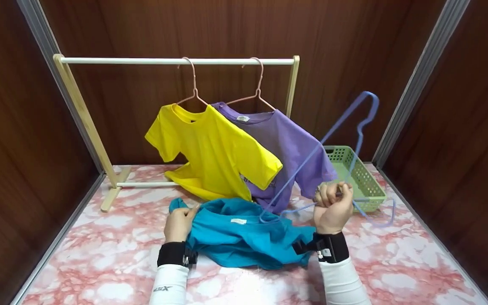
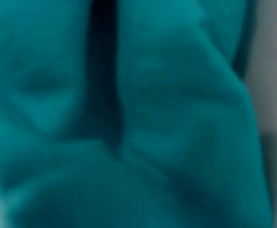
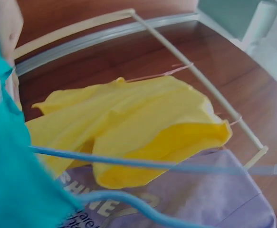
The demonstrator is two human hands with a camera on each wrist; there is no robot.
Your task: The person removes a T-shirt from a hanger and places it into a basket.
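Note:
A teal T-shirt (image 1: 248,241) lies bunched in front of me, its collar label showing. My left hand (image 1: 178,224) pinches the shirt near the left side of its collar. Teal cloth (image 2: 186,118) fills most of the left wrist view, hiding that hand's fingers. With curled fingers, my right hand (image 1: 333,207) grips a blue clothes hanger (image 1: 295,173), its hook pointing up. One end of the hanger is at the shirt's neckline; how far it goes inside is hard to tell. In the right wrist view, the hanger's bars (image 3: 128,162) cross in front of the shirts.
Behind, a rack with a white rail (image 1: 129,61) bears a yellow T-shirt (image 1: 210,148) and a purple T-shirt (image 1: 284,140) on pink hangers. A green basket (image 1: 369,180) stands at the right back, with another blue hanger (image 1: 393,212) by it. Brown walls enclose the table.

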